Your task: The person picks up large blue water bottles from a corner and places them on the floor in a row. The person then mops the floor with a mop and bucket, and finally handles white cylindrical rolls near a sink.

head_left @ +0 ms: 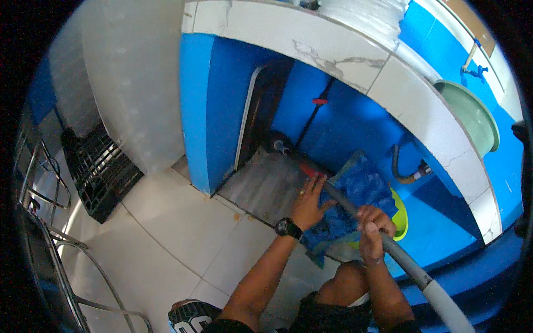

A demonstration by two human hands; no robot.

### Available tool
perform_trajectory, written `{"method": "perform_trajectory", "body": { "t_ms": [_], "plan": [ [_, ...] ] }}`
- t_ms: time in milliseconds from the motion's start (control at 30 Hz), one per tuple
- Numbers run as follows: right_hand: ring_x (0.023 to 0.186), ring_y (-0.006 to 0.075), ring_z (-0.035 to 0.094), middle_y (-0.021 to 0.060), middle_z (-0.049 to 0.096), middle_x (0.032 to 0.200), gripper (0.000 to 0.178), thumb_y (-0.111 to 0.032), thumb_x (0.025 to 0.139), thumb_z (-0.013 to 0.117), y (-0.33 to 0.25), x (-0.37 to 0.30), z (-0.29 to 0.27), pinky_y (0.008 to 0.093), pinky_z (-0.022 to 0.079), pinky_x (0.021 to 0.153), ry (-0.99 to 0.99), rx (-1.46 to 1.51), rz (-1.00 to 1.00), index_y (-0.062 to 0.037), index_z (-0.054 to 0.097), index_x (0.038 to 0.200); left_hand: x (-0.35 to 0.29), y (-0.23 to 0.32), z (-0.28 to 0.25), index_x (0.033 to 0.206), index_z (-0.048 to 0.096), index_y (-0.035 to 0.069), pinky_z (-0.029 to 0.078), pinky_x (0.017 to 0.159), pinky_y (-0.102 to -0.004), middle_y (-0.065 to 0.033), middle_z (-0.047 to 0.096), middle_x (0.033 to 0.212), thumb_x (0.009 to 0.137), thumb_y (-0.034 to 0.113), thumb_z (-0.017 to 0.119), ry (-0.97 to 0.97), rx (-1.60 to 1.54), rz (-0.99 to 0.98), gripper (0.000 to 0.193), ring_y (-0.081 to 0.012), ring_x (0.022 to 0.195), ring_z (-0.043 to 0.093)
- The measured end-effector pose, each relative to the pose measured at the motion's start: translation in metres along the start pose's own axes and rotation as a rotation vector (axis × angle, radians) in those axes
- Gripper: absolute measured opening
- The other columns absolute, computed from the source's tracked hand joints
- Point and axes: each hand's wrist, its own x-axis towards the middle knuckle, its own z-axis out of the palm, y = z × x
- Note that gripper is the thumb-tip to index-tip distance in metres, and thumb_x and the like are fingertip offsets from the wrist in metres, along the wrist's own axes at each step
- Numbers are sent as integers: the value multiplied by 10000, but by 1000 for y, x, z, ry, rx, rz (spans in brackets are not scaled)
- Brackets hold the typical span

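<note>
Hose (355,208) work under the marble counter (333,50): right hand (373,230) is clenched around the grey hose, just below the counter's front edge; left hand (308,202), wearing a black wristwatch (288,227), lies open-fingered on the hose's forward end, touching rather than gripping. Best handling, as I judge it: keep the rear fist firm and let the front hand steer the red tip (307,169) toward the recess under the counter. Hose is grey and stiff-looking, paler at its rear stretch, running over a crumpled blue plastic sheet (361,194) beneath the counter.
</note>
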Motion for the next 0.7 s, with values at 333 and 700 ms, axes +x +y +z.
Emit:
{"method": "perform_trajectory", "body": {
  "t_ms": [333,700],
  "plan": [
    [517,166,509,-12,534,615,272,-209,875,717,-143,34,3,371,447,597,-216,-4,80,-148,511,708,1,67,-34,1047,621,147,484,974,-478,-121,624,1145,672,217,808,-136,-149,302,425,-375,1154,572],
    [639,202,488,38,508,671,168,-145,878,633,-6,-14,14,416,434,688,-30,-177,-91,-123,496,785,4,10,1,1189,550,79,409,1068,-505,-184,549,1316,768,102,757,-39,-108,-7,470,-425,1226,522]
  ]
}}
